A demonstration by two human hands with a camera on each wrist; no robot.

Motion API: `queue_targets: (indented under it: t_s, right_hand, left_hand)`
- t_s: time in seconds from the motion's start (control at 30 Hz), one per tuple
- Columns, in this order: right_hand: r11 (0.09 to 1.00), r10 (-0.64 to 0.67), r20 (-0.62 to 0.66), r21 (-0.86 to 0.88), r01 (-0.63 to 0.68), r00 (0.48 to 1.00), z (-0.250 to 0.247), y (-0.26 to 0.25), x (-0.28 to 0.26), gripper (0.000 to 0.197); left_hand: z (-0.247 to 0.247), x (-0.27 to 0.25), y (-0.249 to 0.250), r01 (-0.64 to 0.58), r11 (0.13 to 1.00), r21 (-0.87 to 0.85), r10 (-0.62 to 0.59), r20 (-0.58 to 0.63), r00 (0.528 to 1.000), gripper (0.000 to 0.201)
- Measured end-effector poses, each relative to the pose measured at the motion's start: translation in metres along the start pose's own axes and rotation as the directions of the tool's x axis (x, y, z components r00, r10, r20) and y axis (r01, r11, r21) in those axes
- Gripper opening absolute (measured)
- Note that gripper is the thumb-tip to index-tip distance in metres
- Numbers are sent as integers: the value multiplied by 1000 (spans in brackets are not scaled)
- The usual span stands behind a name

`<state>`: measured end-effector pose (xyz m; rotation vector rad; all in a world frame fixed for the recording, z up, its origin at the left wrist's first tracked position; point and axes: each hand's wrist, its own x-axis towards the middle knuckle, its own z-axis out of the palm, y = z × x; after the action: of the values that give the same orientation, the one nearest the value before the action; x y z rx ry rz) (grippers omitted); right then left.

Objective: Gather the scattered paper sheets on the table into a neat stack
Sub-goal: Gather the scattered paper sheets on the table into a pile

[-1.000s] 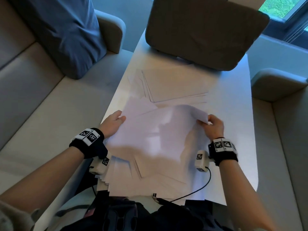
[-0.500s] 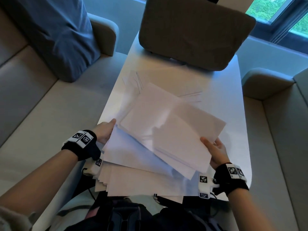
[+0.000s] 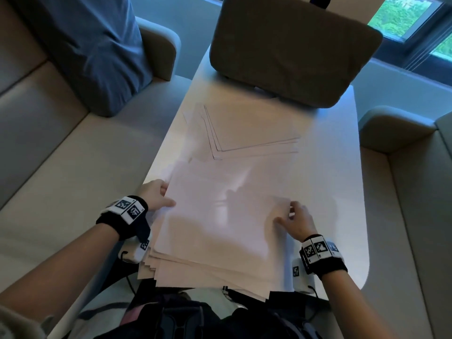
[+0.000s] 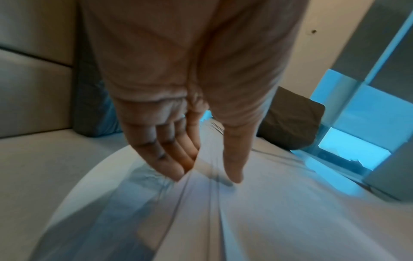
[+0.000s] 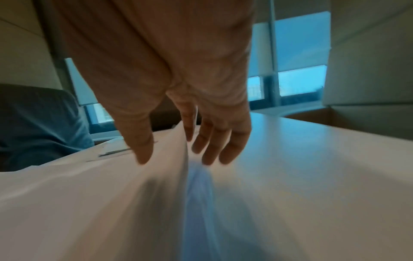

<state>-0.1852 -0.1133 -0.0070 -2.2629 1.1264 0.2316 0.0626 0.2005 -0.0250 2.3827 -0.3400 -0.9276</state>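
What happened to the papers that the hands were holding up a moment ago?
The lifted sheets came down flat onto the near pile. The right hand slid from the far corner back to the pile's right edge; whether it pinches it is unclear. The left hand stayed at the left edge. The far sheets and the cushion did not move.

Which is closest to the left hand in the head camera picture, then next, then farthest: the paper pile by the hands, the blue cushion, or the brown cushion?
1. Paper pile: touching the left hand.
2. Blue cushion: up on the left sofa.
3. Brown cushion: at the table's far end.
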Motion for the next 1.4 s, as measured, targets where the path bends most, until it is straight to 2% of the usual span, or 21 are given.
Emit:
queue_targets:
  t_s: [0.1, 0.17, 0.27, 0.53, 0.77, 0.93, 1.0, 1.1, 1.23, 1.3, 1.4]
  right_hand:
    - [993, -115, -114, -3, 115, 987, -16, -24, 19, 49]
    - [985, -171, -108, -39, 167, 979, -21, -41, 41, 46]
    - [955, -276, -31, -119, 271, 961, -23, -74, 77, 49]
    - [843, -455, 129, -258, 472, 881, 19, -150, 157, 58]
    - [788, -454, 164, -384, 481, 876, 47, -184, 185, 61]
    - [763, -382, 222, -473, 441, 897, 54, -192, 200, 77]
    - [739, -391, 244, -491, 461, 887, 56, -193, 200, 70]
    - [670, -433, 240, -559, 488, 869, 56, -195, 199, 48]
    - [642, -437, 291, -561, 522, 851, 45, -202, 204, 40]
    - [672, -464, 278, -507, 539, 841, 33, -204, 205, 38]
    - [784, -499, 115, -364, 504, 859, 14, -204, 202, 34]
  left_hand:
    - [11, -3, 7, -44, 999, 10, 45, -137, 990, 75]
    - [18, -3, 12, -60, 995, 79, 71, -148, 986, 86]
    - [25, -2, 16, -25, 987, 158, 46, -132, 990, 87]
    - [31, 7, 14, 17, 991, 136, 5, -159, 987, 89]
    - [29, 12, 7, -12, 998, 55, 21, -167, 986, 91]
    - [30, 15, 2, -17, 1000, 4, 17, -159, 987, 93]
    - [30, 16, 1, -16, 1000, 2, 16, -156, 988, 93]
    - [29, 17, 1, -9, 1000, 4, 9, -152, 988, 92]
    - [29, 16, 1, 5, 1000, -1, -5, -146, 989, 91]
    - [29, 15, 2, 10, 1000, 9, -8, -143, 990, 90]
    - [26, 14, 7, 14, 998, 66, -6, -125, 992, 86]
